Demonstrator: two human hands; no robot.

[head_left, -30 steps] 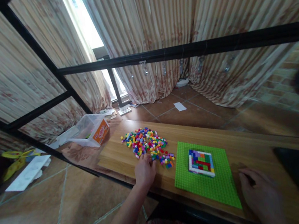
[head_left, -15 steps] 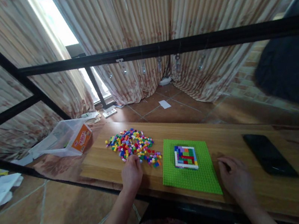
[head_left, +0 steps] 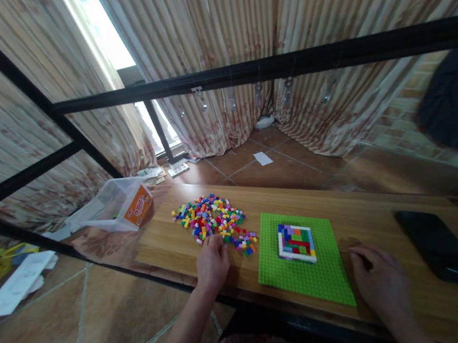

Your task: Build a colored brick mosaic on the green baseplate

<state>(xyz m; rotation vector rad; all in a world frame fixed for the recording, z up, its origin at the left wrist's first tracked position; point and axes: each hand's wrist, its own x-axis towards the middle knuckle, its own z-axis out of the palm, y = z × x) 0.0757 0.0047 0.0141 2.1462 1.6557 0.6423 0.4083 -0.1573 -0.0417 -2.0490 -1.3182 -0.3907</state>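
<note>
My left hand (head_left: 212,261) rests at the near edge of a pile of small coloured building bricks (head_left: 212,215), its fingers curled and closed. What it pinches, if anything, is hidden. A green studded baseplate (head_left: 306,287) lies to its right. On the plate sits a square brick build (head_left: 296,243) with a mostly white rim and red, blue, green and orange bricks inside. To the right of the plate, my right hand (head_left: 380,275) lies on the wooden table, fingers curled in towards the thumb around a dark hollow, and no brick shows in it.
A black phone (head_left: 443,247) lies on the wooden table (head_left: 321,203) at the right. Beyond the table's left end stands a clear plastic box (head_left: 109,211) with an orange label. A black metal rail (head_left: 239,71) crosses in front of the curtains.
The whole view has shifted, so the table and things on it appear further right and slightly lower. Both hands keep nearly the same places beside the bricks and the baseplate.
</note>
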